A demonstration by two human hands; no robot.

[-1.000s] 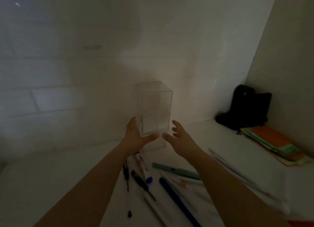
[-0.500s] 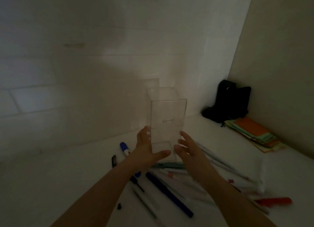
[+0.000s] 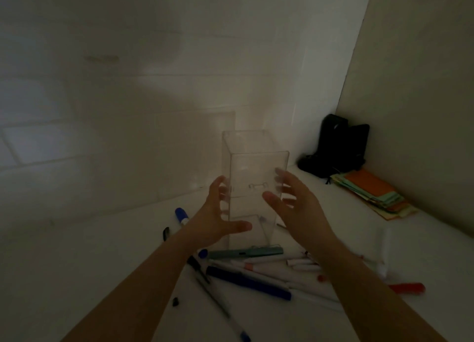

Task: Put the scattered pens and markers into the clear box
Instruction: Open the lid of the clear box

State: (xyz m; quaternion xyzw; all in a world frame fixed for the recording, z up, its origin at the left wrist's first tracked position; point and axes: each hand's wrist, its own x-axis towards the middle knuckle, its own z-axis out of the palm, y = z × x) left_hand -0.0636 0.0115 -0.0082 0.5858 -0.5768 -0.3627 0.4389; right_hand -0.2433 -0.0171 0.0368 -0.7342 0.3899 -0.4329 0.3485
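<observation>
The clear box (image 3: 254,162) stands upright on the white surface, just behind the pens. My left hand (image 3: 218,221) wraps its left wall, fingers behind and thumb across the front. My right hand (image 3: 297,205) is at the right wall with fingers spread and blurred, thumb in front of the box. In front of the box lie a teal pen (image 3: 246,253), a dark blue marker (image 3: 246,281), a black pen (image 3: 197,266) and several white pens (image 3: 302,262). A blue-capped marker (image 3: 181,216) lies to the left, a red marker (image 3: 407,288) to the right.
A black pouch (image 3: 336,149) sits in the back right corner, with a stack of orange and green paper (image 3: 372,193) beside it along the right wall. A small black cap (image 3: 175,302) lies near my left forearm. The light is dim.
The box has come from near the back wall toward me and now stands right behind the pens. My hands have moved from its base up to its sides.
</observation>
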